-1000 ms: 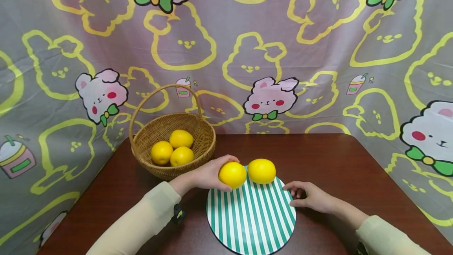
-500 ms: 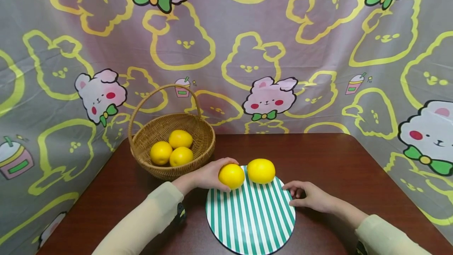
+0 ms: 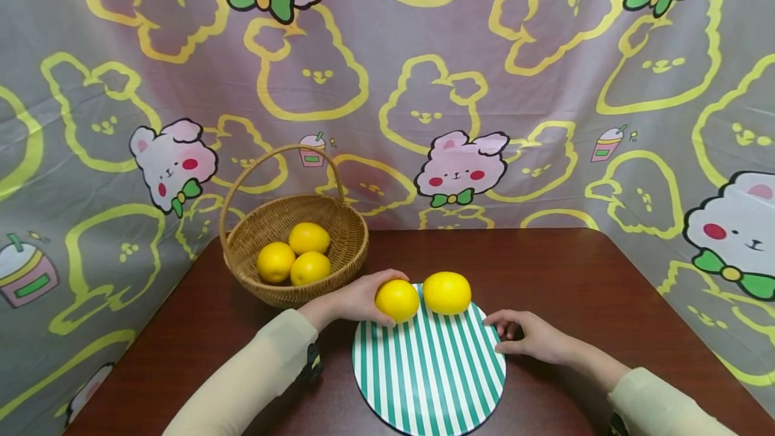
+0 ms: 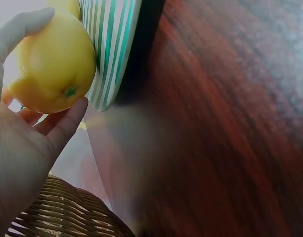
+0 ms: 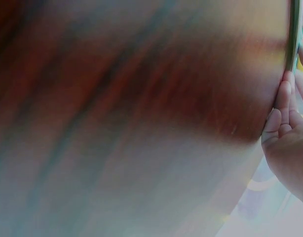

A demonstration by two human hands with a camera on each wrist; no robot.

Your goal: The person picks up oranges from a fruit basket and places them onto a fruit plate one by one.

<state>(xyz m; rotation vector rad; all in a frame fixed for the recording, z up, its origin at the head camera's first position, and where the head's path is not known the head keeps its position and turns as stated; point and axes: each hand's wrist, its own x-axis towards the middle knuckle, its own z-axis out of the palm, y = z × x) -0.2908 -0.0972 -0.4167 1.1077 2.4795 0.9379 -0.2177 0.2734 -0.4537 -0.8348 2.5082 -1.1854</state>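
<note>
My left hand [image 3: 363,298] grips a yellow orange [image 3: 397,301] at the upper left of a round plate [image 3: 426,369] with green and white stripes. In the left wrist view, the thumb and fingers curve round this orange [image 4: 60,64], and its green stem end faces the camera. Just right of it, a second orange [image 3: 447,293] lies at the plate's far side. My right hand [image 3: 529,336] rests at the plate's right rim with its fingers loosely bent. The right wrist view shows fingertips of the right hand [image 5: 289,128] against the plate's edge [image 5: 292,39].
A wicker basket [image 3: 354,234] with a tall handle stands tilted at the back left, holding three oranges [image 3: 310,268]. The dark red-brown wooden table [image 3: 514,258] ends at a patterned cloth [image 3: 375,106] hung behind and on both sides.
The left hand and its orange have shifted very slightly, and the left forearm has moved a little to the right. The right hand, plate and basket stay put.
</note>
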